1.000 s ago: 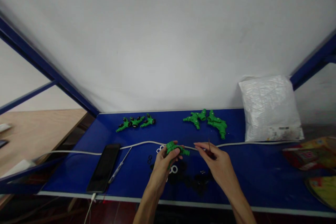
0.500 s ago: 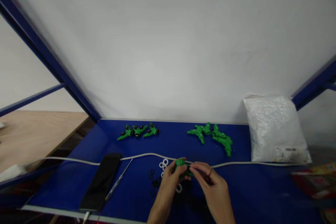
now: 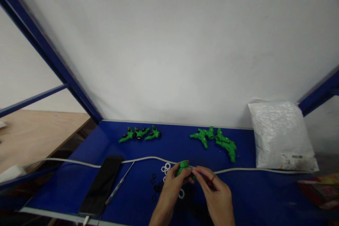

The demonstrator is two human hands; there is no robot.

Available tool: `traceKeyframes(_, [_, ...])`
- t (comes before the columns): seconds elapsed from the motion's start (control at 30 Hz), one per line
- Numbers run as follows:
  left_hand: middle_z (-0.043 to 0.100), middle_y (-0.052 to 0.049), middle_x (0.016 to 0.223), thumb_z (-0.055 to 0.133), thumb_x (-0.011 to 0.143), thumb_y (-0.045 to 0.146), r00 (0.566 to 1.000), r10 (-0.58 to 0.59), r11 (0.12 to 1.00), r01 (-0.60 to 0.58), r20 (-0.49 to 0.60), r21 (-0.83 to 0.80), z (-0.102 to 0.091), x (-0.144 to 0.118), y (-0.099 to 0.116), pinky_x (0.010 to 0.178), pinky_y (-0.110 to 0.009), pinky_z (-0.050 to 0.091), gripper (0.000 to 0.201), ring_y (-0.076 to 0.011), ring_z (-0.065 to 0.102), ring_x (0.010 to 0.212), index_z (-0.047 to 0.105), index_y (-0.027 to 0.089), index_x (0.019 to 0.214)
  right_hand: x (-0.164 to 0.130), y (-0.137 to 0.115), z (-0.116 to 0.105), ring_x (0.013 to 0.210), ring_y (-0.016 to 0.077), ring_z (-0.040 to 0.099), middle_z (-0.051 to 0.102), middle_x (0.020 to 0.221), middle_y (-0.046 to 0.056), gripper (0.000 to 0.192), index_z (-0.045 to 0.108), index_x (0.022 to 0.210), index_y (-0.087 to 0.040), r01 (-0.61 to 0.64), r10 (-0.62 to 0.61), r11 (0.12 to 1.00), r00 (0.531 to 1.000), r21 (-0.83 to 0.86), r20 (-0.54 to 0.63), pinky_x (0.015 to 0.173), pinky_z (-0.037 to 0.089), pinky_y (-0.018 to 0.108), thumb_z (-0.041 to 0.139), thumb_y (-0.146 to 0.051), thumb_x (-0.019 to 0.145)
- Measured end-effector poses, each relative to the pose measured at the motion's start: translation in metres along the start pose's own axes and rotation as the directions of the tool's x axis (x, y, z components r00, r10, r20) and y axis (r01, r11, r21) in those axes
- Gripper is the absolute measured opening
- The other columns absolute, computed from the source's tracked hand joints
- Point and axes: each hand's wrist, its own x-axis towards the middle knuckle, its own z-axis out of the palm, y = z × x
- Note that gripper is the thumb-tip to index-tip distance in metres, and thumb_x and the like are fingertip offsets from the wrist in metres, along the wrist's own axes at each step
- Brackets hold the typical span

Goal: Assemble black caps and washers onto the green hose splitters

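Observation:
My left hand (image 3: 171,185) is closed around a green plastic hose splitter (image 3: 183,164), whose ribbed cap points up above the thumb. Close against its right side, my right hand (image 3: 215,188) is closed in a pinch at one arm of the splitter. Whatever is between those fingertips is too small and hidden to make out. White ring washers (image 3: 167,166) lie beside my left hand, and another white washer (image 3: 181,194) shows between the wrists. Black rings (image 3: 153,178) are scattered to the left, and dark small parts lie in shadow under the hands.
Several green splitters with black fittings (image 3: 140,133) lie at the back left of the blue table (image 3: 169,137); several plain green ones (image 3: 202,136) lie back right. A phone (image 3: 102,185), screwdriver (image 3: 119,183), white cable (image 3: 238,170) and white plastic package (image 3: 283,136) are around.
The view has shifted slightly, so the package and right-hand splitters sit a little lower. Both hands stay at the splitter, with the right fingertips still pinched against it.

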Motion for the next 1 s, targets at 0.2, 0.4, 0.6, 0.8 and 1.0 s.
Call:
traceKeyframes(0.2, [0.071,-0.005,0.083,0.088,0.065,0.039,1.0,0.014,1.0,-0.014,-0.007,0.006,-0.003,-0.006,0.005,0.084,-0.034,0.053,0.044,-0.0139,0.063,0.065,0.078,0.012,0.098,-0.001,0.001,0.0,0.076,0.0219,0.079,0.082,0.086,0.004,0.013,0.082,0.088,-0.025,0.019,-0.018,0.998,1.0,-0.055,0.018,0.068,0.063,0.025,0.073,-0.034,0.086])
traceKeyframes(0.4, [0.07,-0.003,0.08,0.089,0.063,0.037,0.999,0.027,0.999,-0.026,-0.04,0.028,-0.003,-0.006,0.004,0.08,-0.031,0.054,0.044,-0.0121,0.062,0.064,0.076,0.011,0.096,-0.004,0.006,-0.003,0.086,0.0185,0.078,0.082,0.098,0.003,0.017,0.081,0.1,-0.026,0.261,-0.253,0.961,0.963,-0.089,0.091,0.081,0.062,0.024,0.068,-0.019,0.09])
traceKeyframes(0.6, [0.069,-0.001,0.073,0.093,0.055,0.037,0.995,0.036,0.999,-0.037,-0.098,-0.008,-0.005,-0.009,-0.001,0.073,-0.03,0.056,0.047,-0.013,0.064,0.06,0.067,0.013,0.086,-0.009,0.006,0.0,0.092,0.0212,0.073,0.077,0.1,0.005,0.009,0.082,0.087,-0.028,-0.007,-0.001,0.998,0.99,0.054,0.139,0.076,0.058,0.028,0.074,-0.031,0.087])
traceKeyframes(0.8, [0.073,-0.002,0.075,0.089,0.064,0.042,0.992,0.058,0.994,-0.046,-0.113,0.101,-0.019,-0.017,-0.01,0.072,-0.029,0.053,0.048,-0.0168,0.07,0.064,0.064,0.016,0.096,-0.013,0.007,-0.001,0.068,0.0153,0.06,0.073,0.088,0.005,0.027,0.079,0.089,-0.022,-0.439,0.398,0.882,0.888,0.17,0.228,0.059,0.045,0.027,0.083,-0.046,0.076])
traceKeyframes(1.0, [0.075,-0.003,0.081,0.086,0.07,0.041,0.995,0.073,0.985,-0.06,-0.074,0.165,-0.018,-0.027,-0.002,0.074,-0.028,0.052,0.044,-0.0164,0.07,0.068,0.066,0.017,0.1,-0.012,-0.003,-0.004,0.057,0.0083,0.048,0.074,0.104,0.009,0.047,0.075,0.111,-0.021,-0.613,0.53,0.744,0.783,0.264,0.325,0.049,0.032,0.025,0.085,-0.049,0.074])
